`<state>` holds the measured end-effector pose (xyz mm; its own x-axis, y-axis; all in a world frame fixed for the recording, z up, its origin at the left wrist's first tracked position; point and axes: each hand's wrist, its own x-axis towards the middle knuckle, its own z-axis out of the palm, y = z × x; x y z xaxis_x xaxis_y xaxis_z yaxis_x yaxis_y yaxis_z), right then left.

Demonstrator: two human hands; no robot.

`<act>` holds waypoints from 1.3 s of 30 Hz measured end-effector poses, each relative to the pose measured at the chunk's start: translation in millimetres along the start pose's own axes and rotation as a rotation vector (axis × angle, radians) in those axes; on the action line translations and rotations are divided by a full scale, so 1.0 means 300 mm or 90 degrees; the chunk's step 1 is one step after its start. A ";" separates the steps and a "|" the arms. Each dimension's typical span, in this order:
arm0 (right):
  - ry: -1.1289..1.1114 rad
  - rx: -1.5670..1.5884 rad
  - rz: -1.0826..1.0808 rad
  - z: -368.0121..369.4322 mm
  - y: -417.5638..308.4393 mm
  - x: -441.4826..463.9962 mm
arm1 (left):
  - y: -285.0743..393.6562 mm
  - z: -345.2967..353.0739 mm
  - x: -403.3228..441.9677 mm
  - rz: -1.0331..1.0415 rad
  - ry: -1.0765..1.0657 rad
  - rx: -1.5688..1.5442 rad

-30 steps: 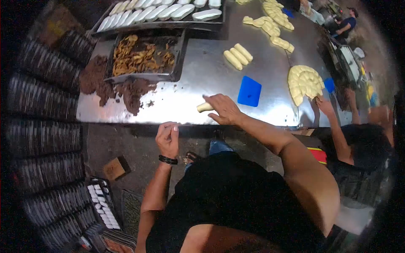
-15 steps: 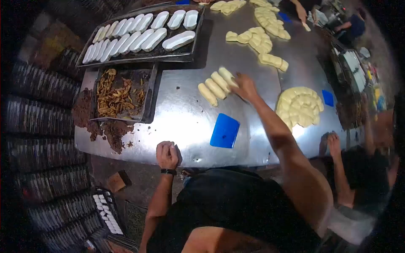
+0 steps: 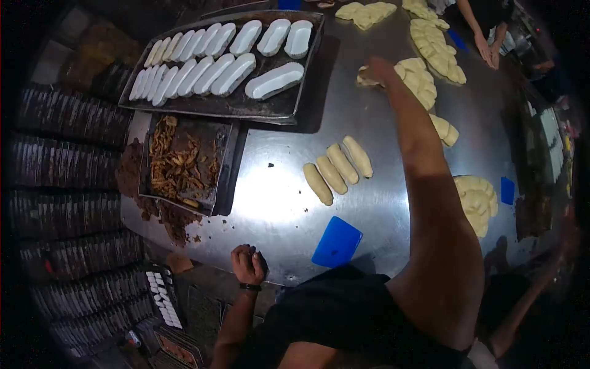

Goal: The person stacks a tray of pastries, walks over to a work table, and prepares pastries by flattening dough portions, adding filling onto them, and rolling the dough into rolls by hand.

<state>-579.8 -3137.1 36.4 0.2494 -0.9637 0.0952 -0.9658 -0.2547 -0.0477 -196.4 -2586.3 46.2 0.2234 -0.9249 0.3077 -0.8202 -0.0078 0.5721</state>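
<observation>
Your right hand (image 3: 382,71) is at the small dough piece (image 3: 365,77), top, right of middle; I can't tell if its fingers squeeze it. Your left hand (image 3: 248,264), bottom middle, has fingers curled in. Sticky dough could tear if tugged. Your right arm (image 3: 425,154), dipping low, could squash the dough lump (image 3: 446,130).
</observation>
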 end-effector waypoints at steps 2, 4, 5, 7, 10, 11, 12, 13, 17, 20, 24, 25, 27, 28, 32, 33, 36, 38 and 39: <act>-0.129 0.074 -0.095 -0.092 -0.039 -0.024 | 0.002 -0.009 0.000 -0.018 -0.010 0.000; 0.090 0.202 -0.172 -0.149 -0.114 -0.161 | -0.015 -0.007 0.007 -0.023 0.000 -0.037; 0.126 0.279 -0.150 -0.190 -0.162 -0.243 | -0.031 0.005 0.010 -0.053 0.019 -0.098; 0.170 0.440 -0.135 -0.300 -0.314 -0.437 | -0.028 0.075 0.028 -0.195 0.079 -0.444; 0.184 0.585 -0.309 -0.488 -0.602 -0.689 | 0.174 0.049 0.260 -0.123 0.123 -0.355; 0.184 0.627 -0.346 -0.524 -0.705 -0.756 | 0.216 0.054 0.326 -0.136 0.174 -0.507; 0.186 0.668 -0.383 -0.553 -0.808 -0.812 | 0.304 0.006 0.394 -0.138 0.216 -0.533; 0.184 0.719 -0.437 -0.573 -0.907 -0.857 | 0.370 -0.043 0.444 -0.114 0.277 -0.595; 0.293 0.884 -0.330 -0.713 -1.229 -1.041 | 0.375 -0.211 0.503 -0.108 0.385 -0.848; 0.469 0.906 -0.284 -0.717 -1.396 -1.081 | 0.339 -0.317 0.492 -0.078 0.454 -0.765; 0.456 0.939 -0.262 -0.713 -1.595 -1.138 | 0.283 -0.486 0.406 -0.076 0.474 -0.543; 0.457 0.906 -0.277 -0.702 -1.634 -1.152 | 0.232 -0.527 0.379 -0.092 0.450 -0.502; 0.429 0.875 -0.266 -0.631 -1.719 -1.153 | 0.053 -0.538 0.351 -0.063 0.442 -0.718; 0.399 0.873 -0.238 -0.583 -1.755 -1.147 | -0.062 -0.508 0.349 -0.013 0.457 -0.976; 0.222 1.052 -0.051 -0.596 -1.732 -1.173 | -0.078 -0.660 0.254 -0.125 0.428 -0.622; 0.195 1.062 0.003 -0.594 -1.759 -1.197 | -0.102 -0.683 0.245 -0.166 0.392 -0.651; 0.044 0.536 -0.017 -0.494 -1.774 -1.400 | -0.251 -0.677 0.188 -0.352 0.276 -0.577; -0.101 0.800 0.062 -0.501 -1.760 -1.447 | -0.385 -0.485 0.092 -0.495 0.198 -0.631; -0.162 0.934 0.116 -0.507 -1.738 -1.473 | -0.389 -0.419 0.039 -0.572 0.174 -0.722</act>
<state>-197.2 -2566.2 170.3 0.2911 -0.9387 -0.1847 -0.0961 0.1634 -0.9819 -31.9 -2548.5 78.6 0.6194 -0.6707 -0.4080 0.4586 -0.1127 0.8814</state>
